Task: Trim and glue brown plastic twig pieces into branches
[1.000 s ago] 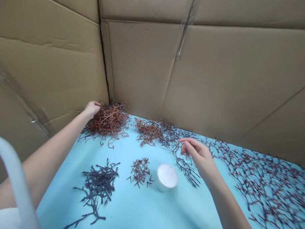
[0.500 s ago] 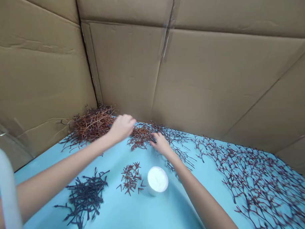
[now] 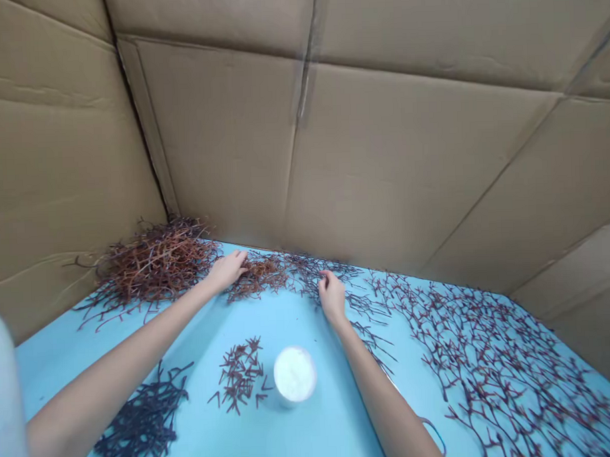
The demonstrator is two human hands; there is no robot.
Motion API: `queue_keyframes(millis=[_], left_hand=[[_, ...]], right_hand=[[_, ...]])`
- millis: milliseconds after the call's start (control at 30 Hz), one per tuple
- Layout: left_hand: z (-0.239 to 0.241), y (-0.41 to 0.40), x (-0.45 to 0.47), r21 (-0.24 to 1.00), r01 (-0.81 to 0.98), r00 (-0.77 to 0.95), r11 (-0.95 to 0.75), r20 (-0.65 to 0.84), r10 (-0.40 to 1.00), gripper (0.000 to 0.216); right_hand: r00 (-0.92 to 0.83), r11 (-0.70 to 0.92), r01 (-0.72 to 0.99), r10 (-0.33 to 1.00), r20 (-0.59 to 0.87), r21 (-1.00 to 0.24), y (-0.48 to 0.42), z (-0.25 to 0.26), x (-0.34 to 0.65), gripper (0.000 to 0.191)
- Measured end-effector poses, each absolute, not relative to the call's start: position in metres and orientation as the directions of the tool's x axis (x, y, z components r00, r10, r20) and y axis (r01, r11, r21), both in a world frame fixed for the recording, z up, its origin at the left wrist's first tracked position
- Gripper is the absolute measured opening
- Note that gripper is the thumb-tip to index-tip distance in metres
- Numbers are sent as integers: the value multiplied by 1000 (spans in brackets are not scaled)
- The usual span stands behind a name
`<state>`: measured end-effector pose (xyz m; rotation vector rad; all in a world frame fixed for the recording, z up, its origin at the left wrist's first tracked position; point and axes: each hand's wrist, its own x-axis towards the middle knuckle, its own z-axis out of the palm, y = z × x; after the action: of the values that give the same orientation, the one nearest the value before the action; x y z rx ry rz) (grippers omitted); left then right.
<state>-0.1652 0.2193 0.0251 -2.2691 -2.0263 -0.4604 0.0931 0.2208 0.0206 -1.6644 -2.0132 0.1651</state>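
Note:
My left hand (image 3: 230, 270) is at the left edge of a small heap of reddish-brown twig-like pieces (image 3: 266, 275), its thumb and fingers slightly apart over them. To its left lies a large tangled pile of brown branched twigs (image 3: 153, 264). My right hand (image 3: 332, 295) is above thin dark twigs (image 3: 357, 300) spread near the cardboard, with its fingers curled in; anything between them is too small to make out. Closer to me, a round white tub (image 3: 295, 374) with a white top stands beside short V-shaped brown pieces (image 3: 240, 374).
Dark twigs (image 3: 142, 427) are heaped at front left, partly behind my left forearm. Many branched twigs (image 3: 495, 368) cover the right of the light-blue surface (image 3: 227, 444). A cardboard wall (image 3: 383, 172) encloses the back. A thin loop (image 3: 436, 432) shows beside my right forearm.
The view has shifted toward the right. My left hand has lowered to the small brown heap. My right hand has moved from that heap's right side to the thin dark twigs, fingers now curled.

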Motion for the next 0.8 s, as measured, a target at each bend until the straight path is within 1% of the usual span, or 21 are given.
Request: queue_keyframes(millis=[67, 133, 233, 300, 367, 467, 567, 667, 800], left_hand=[[32, 219, -169, 218, 968, 64, -122, 255, 965, 15], [38, 220, -171, 295, 949, 39, -112, 244, 969, 10], [48, 221, -172, 416, 904, 3, -100, 226, 974, 11], [57, 221, -172, 492, 865, -17, -102, 232, 973, 13], [68, 220, -172, 558, 822, -51, -111, 267, 962, 12], [85, 218, -175, 642, 757, -142, -121, 344, 928, 10], [95, 217, -179, 713, 692, -246, -110, 376, 893, 8], [91, 213, -184, 784, 614, -334, -92, 364, 869, 7], [77, 207, -187, 862, 499, -390, -89, 316, 865, 9]], right_hand=[[-76, 222, 878, 939, 335, -424, 229, 12, 95, 40], [-83, 240, 873, 932, 354, -425, 233, 3, 92, 39], [-136, 293, 870, 916, 378, -397, 230, -3, 84, 37], [-164, 316, 873, 907, 387, -371, 226, -1, 79, 40], [-169, 311, 883, 909, 380, -351, 222, 3, 77, 46], [-112, 236, 907, 933, 342, -348, 221, 10, 78, 52], [-43, 147, 922, 958, 283, -358, 226, 14, 80, 48], [-9, 95, 924, 974, 227, -370, 233, 12, 80, 37], [5, 62, 925, 985, 174, -376, 237, 12, 79, 38]])
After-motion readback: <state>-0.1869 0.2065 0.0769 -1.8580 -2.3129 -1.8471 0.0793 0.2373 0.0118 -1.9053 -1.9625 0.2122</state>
